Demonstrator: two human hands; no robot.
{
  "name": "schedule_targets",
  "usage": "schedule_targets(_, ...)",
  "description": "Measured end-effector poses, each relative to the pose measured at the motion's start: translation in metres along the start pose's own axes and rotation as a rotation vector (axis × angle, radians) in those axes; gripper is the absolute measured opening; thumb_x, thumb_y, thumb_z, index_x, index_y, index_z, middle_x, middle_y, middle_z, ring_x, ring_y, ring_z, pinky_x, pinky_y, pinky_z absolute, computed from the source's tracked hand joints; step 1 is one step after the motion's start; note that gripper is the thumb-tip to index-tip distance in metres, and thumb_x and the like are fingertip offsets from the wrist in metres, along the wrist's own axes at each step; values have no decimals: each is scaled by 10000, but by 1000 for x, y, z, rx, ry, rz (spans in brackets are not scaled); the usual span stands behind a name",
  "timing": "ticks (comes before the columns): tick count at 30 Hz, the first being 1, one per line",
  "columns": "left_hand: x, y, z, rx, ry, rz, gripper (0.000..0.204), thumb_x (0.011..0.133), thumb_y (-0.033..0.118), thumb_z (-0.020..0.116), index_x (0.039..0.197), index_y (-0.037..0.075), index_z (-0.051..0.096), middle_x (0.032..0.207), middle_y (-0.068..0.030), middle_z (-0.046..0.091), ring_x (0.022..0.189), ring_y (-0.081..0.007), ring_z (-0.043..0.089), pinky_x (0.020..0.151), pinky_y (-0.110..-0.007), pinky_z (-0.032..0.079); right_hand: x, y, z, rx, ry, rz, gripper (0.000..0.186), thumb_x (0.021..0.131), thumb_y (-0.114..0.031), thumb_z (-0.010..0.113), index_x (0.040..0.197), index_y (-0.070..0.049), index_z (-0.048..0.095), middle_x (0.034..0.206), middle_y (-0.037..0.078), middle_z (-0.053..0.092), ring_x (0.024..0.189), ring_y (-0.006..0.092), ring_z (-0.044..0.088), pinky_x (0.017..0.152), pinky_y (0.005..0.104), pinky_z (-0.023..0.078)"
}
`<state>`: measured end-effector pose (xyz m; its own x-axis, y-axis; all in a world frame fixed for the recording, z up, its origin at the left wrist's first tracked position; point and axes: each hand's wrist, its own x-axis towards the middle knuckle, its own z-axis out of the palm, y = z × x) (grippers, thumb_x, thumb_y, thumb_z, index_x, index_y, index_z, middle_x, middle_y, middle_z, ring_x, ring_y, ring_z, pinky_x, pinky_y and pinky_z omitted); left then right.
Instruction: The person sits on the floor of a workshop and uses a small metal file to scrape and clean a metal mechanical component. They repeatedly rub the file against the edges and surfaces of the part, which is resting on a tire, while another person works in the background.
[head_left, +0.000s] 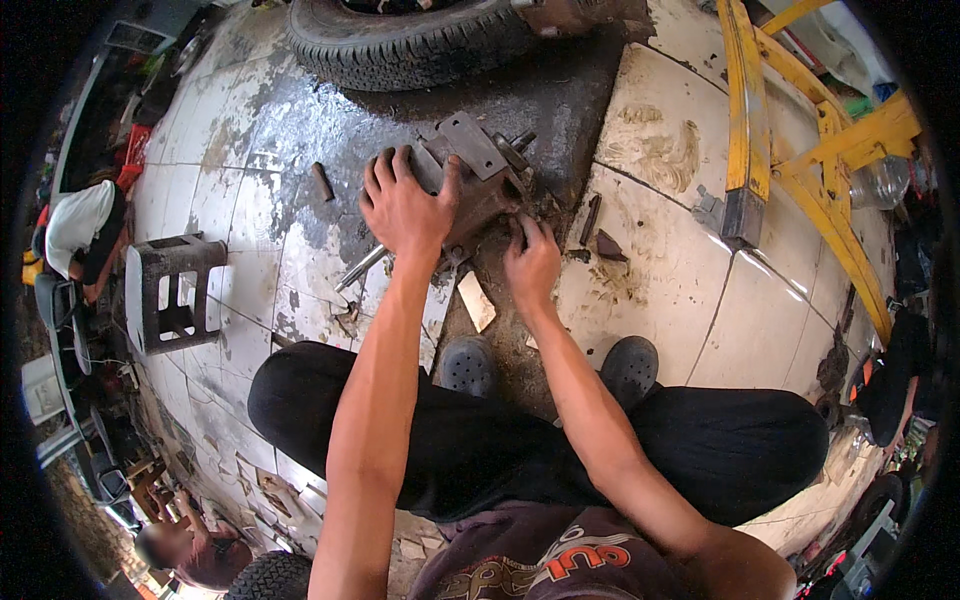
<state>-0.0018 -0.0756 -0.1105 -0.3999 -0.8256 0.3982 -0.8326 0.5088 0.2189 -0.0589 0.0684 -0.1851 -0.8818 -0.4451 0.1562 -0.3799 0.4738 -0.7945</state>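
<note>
A greasy steel bracket assembly (470, 150) lies on the dark-stained floor in front of me, with a flat plate with holes on top and a bolt-like stub at its far right. My left hand (405, 205) rests over its left side, fingers spread and thumb apart on the metal. At its lower right edge, my right hand (532, 262) has its fingers curled in against the metal; whether a small part is between them is hidden. A metal rod (362, 268) sticks out beneath my left hand. Close to my right hand lies a pale flat scrap (476, 302).
A large tire (400, 55) lies beyond the assembly. Yellow steel frames (745, 120) stand at right. A plastic stool (175, 290) is at left. Small metal pieces (322, 182) and a dark bar (591, 220) lie on the tiles. Other people (85, 235) are at the left rim.
</note>
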Motion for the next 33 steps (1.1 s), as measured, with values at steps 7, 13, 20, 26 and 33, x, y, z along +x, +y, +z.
schedule_targets(7, -1, 1, 0, -16, 17, -1, 733, 852, 649, 628, 1294, 64, 625, 1394, -134, 561, 1357, -335, 447, 1088, -486, 348, -3, -1, 3, -7, 58, -18, 264, 867, -56, 661, 1122, 11, 685, 1022, 279, 669, 937, 483, 637, 809, 504, 521)
schedule_targets(13, -2, 2, 4, 4, 16, 18, 742, 852, 662, 624, 1305, 74, 620, 1400, -133, 560, 1376, -332, 430, 1105, -475, 341, 1, 3, 0, 46, 35, 24, 232, 910, -127, 667, 1103, -2, 699, 1043, 284, 676, 945, 457, 656, 794, 477, 517)
schedule_targets(20, 2, -3, 3, -135, -54, -20, 750, 877, 666, 605, 1356, 89, 588, 1446, -144, 533, 1408, -344, 401, 1145, -501, 299, 16, 57, -41, 308, -92, 285, 364, 920, -306, 703, 1152, -25, 714, 1121, 225, 718, 1078, 361, 679, 920, 381, 515)
schedule_targets(26, 6, -14, -4, -186, -197, 97, 797, 879, 640, 629, 1422, 66, 523, 1479, -168, 499, 1449, -398, 331, 1178, -523, 249, 27, 69, -49, 475, -74, 170, 372, 917, -256, 693, 1202, -20, 655, 1146, 225, 706, 1104, 342, 672, 939, 379, 504)
schedule_targets(33, -2, -9, -7, 7, -237, 168, 945, 843, 688, 635, 1494, 40, 415, 1534, -193, 416, 1471, -416, 282, 1171, -570, 232, 21, 23, -26, 197, -176, 45, 264, 924, -213, 659, 1137, -60, 687, 1020, 241, 704, 940, 411, 691, 808, 444, 550)
